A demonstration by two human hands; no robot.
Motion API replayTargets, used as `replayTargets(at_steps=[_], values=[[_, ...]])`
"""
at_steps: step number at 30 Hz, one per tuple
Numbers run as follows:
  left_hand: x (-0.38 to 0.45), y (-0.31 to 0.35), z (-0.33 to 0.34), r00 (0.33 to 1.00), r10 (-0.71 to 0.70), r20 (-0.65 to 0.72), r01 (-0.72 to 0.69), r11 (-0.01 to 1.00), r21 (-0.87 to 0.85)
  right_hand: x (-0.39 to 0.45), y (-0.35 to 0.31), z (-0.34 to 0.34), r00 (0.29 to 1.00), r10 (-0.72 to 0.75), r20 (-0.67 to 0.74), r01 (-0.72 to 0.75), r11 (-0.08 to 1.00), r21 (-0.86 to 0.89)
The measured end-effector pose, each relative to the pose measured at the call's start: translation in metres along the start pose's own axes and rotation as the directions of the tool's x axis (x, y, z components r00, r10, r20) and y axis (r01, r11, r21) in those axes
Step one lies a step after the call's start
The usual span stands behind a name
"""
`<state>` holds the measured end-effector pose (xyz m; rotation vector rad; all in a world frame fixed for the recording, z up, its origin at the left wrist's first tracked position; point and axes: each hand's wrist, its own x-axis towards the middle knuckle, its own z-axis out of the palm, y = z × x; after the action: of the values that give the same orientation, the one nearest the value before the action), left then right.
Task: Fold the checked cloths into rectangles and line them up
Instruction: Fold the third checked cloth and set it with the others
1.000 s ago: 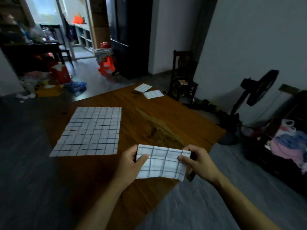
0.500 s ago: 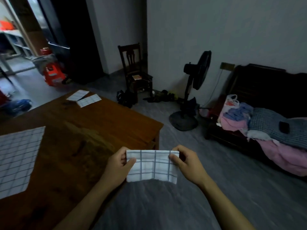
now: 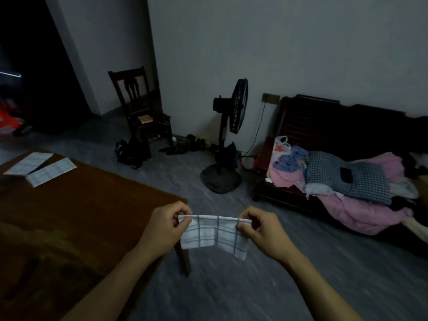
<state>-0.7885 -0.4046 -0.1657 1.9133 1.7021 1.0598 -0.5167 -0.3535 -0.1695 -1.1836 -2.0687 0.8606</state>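
A small folded checked cloth (image 3: 214, 234), white with dark lines, hangs in the air just off the corner of the brown wooden table (image 3: 76, 214). My left hand (image 3: 165, 228) pinches its top left corner and my right hand (image 3: 261, 230) pinches its top right corner. The top edge is stretched straight between them; the lower right corner droops. Two folded checked cloths (image 3: 29, 163) (image 3: 51, 171) lie side by side at the table's far edge.
A dark wooden chair (image 3: 139, 110) stands by the wall beyond the table. A black standing fan (image 3: 228, 135) is on the grey floor to the right. Behind it a dark bench (image 3: 324, 140) carries a pile of clothes (image 3: 347, 181). Shoes lie along the wall.
My view has swung right, away from the table, so the large unfolded cloth is out of sight. The held cloth is now folded shorter and hangs beside the table corner over the floor.
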Motion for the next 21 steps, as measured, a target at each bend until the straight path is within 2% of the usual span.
replayTargets(at_steps=[4,10,14,21], values=[[0.057,-0.026,0.008,0.999,0.05,-0.006,-0.051,0.998,-0.022,0.055,0.008,-0.008,1.0,-0.031,0.003,0.031,0.985,-0.169],[0.123,-0.069,0.014,1.0,0.026,0.006,-0.026,0.997,-0.073,0.13,0.021,-0.007,0.998,-0.055,-0.025,0.046,0.963,-0.267],[0.153,-0.09,0.019,0.998,-0.012,0.062,0.018,0.995,-0.097,0.165,0.036,0.006,0.998,-0.066,-0.015,0.059,0.959,-0.277],[0.227,-0.128,0.034,0.985,-0.105,0.139,0.106,0.994,0.002,0.245,0.084,0.006,0.999,-0.041,0.014,0.043,0.975,-0.217]])
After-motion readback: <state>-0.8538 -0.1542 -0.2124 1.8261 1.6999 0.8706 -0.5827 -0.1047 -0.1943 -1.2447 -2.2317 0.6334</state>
